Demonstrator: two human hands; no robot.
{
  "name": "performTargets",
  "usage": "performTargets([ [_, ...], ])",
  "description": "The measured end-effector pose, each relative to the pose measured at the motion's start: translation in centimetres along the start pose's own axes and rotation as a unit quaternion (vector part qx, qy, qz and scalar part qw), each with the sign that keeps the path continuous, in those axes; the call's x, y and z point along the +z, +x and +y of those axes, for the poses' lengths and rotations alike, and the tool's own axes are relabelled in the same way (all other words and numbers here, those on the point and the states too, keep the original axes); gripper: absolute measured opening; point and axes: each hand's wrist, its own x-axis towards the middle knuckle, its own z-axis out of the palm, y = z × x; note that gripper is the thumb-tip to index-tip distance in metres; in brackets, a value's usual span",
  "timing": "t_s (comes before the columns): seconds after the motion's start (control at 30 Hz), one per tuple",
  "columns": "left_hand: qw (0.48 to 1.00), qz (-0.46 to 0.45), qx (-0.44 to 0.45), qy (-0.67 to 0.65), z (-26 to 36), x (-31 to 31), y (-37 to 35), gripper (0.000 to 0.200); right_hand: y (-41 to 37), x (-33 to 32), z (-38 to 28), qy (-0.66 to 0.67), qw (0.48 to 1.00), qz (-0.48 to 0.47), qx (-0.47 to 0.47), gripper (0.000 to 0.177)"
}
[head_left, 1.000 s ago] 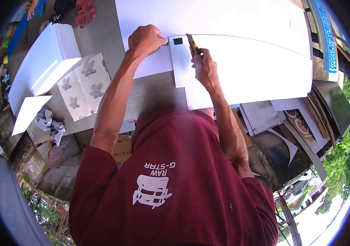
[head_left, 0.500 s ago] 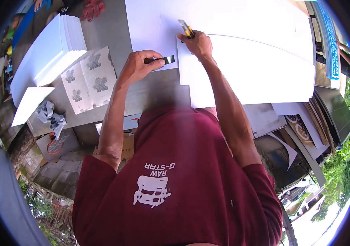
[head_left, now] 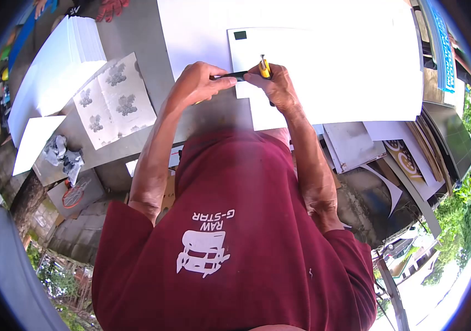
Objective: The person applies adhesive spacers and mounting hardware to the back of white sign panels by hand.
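Note:
My left hand [head_left: 198,83] is closed on one end of a short black strip [head_left: 236,75]. The fingertips of my right hand [head_left: 277,85] meet the strip's other end, and the same hand keeps a yellow utility knife [head_left: 265,69] in its grip, blade pointing away from me. Beneath and beyond the hands lies a large white sheet [head_left: 335,77], its left edge over another white sheet [head_left: 197,33]. A small black rectangle [head_left: 240,35] sits on the upper sheet near its far left corner.
Left on the grey table [head_left: 136,33] are a stack of white sheets [head_left: 59,66], a paper printed with grey tree shapes [head_left: 117,102] and crumpled grey material [head_left: 64,157]. A red glove [head_left: 112,8] lies at the far edge. Board offcuts [head_left: 406,160] lean at right.
A black rectangle now shows on the white sheet's corner. My right hand has come back toward me to the strip in my left hand. The view has shifted slightly.

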Motion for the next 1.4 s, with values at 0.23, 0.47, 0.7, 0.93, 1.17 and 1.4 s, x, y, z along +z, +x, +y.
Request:
performTargets([
  [0.23, 0.993, 0.027, 0.025, 0.111, 1.0, 1.9, 0.4, 0.027, 0.1, 0.5, 5.2, -0.103, 0.992, 0.070, 0.020, 0.029],
  [0.47, 0.985, -0.028, -0.010, 0.169, 1.2, 4.4, 1.2, 0.021, 0.4, 1.7, 7.8, -0.218, 0.966, 0.133, -0.030, 0.033],
  [0.7, 0.985, -0.017, -0.012, 0.170, 1.4, 4.6, 1.2, 0.018, 0.2, 2.2, 7.5, -0.243, 0.960, 0.137, -0.033, 0.033],
  [0.93, 0.984, -0.005, -0.005, 0.181, 1.2, 5.3, 1.6, 0.018, 0.6, 2.5, 7.7, -0.251, 0.956, 0.152, -0.023, 0.032],
  [1.17, 0.983, -0.014, -0.009, 0.181, 1.1, 5.4, 1.7, 0.017, 0.6, 2.2, 6.4, -0.298, 0.940, 0.163, 0.033, 0.043],
  [1.4, 0.983, -0.012, -0.006, 0.184, 1.4, 5.5, 1.6, 0.019, 0.2, 2.6, 6.3, -0.323, 0.929, 0.180, 0.027, 0.050],
])
